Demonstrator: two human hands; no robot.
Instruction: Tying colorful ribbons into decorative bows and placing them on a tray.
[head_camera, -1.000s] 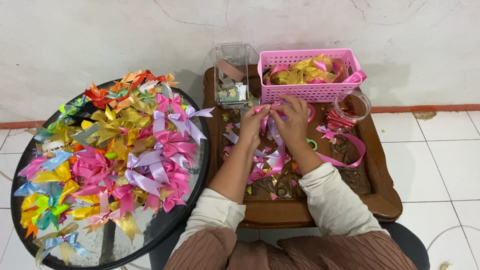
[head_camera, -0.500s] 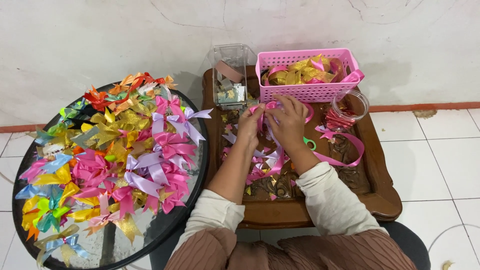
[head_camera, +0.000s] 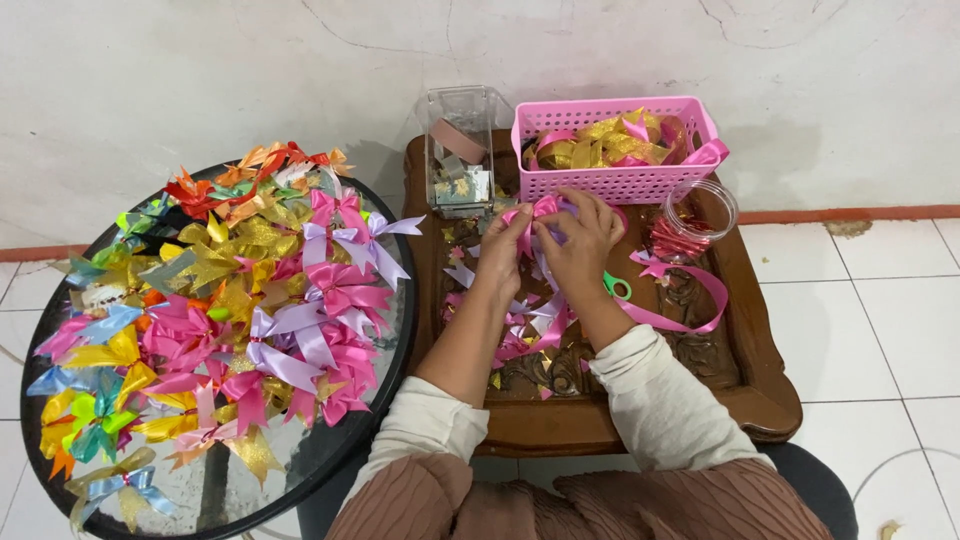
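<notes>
Both my hands meet over a carved wooden table (head_camera: 760, 400), pinching a pink ribbon bow (head_camera: 543, 208) between them. My left hand (head_camera: 508, 245) grips the bow's left side and my right hand (head_camera: 581, 240) closes on its right side and middle. A long pink ribbon strip (head_camera: 690, 315) curls on the table to the right of my right forearm. Green-handled scissors (head_camera: 616, 287) lie partly hidden under my right wrist. Pink and lilac ribbon scraps (head_camera: 525, 335) lie between my forearms.
A round glass table (head_camera: 330, 450) at left holds several finished bows (head_camera: 230, 310) in pink, gold, lilac, orange and green. A pink plastic basket (head_camera: 620, 180) of gold and pink ribbon, a clear box (head_camera: 460, 150) and a clear jar (head_camera: 692, 222) stand at the wooden table's back. White tile floor surrounds.
My hands have stayed together at the bow with small finger shifts. The view has tilted slightly; nothing else on either table moved.
</notes>
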